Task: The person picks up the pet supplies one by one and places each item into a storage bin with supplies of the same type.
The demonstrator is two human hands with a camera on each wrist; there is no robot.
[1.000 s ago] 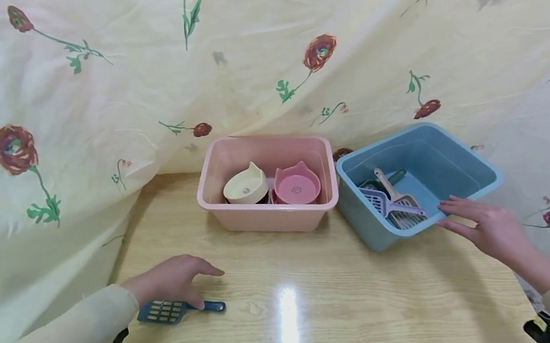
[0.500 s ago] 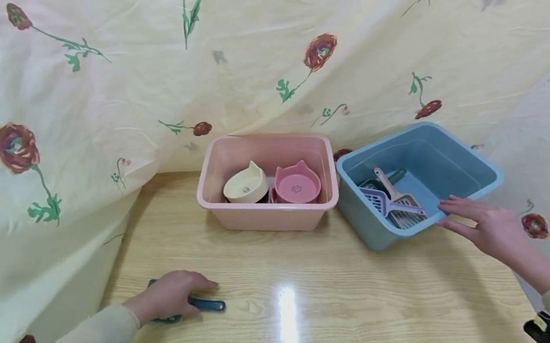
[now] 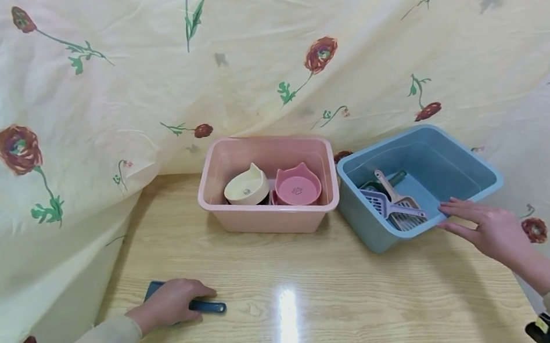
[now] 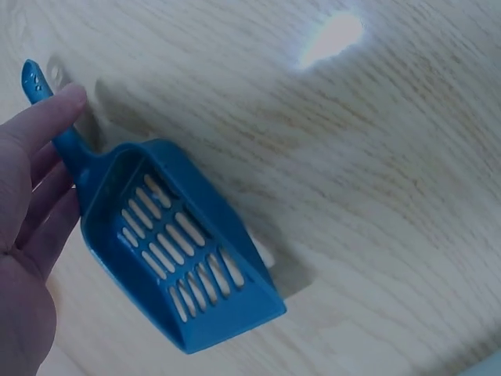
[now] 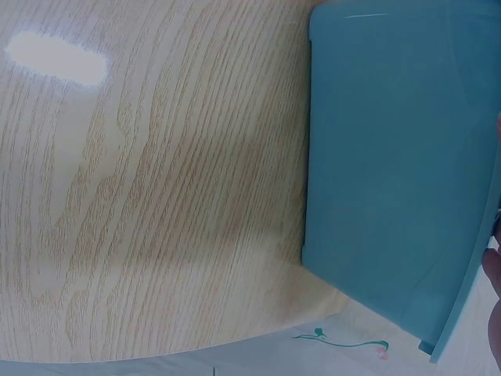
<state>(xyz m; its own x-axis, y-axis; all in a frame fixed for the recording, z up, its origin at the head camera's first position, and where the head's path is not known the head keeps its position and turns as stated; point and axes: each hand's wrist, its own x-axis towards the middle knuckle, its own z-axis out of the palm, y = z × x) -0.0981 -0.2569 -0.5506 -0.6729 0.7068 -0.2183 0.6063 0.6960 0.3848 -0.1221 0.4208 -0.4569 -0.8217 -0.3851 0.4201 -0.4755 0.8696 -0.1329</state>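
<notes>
My left hand is at the left of the table, thumb and fingers around the handle of a blue slotted litter scoop. In the head view the hand covers most of the scoop, and its handle end sticks out to the right. My right hand holds the near rim of a blue plastic bin, fingers over the edge and thumb outside. Inside that bin lie several scoops, among them a lilac scoop and a beige scoop. The right wrist view shows mostly the bin's outer wall.
Left of the blue bin stands a pink bin with a cream cat-eared bowl and a pink cat-eared bowl in it. A flowered cloth hangs behind the wooden table.
My left hand has come down onto the scoop and closed around its handle; the scoop's blade has tilted. My right hand stays on the bin's rim.
</notes>
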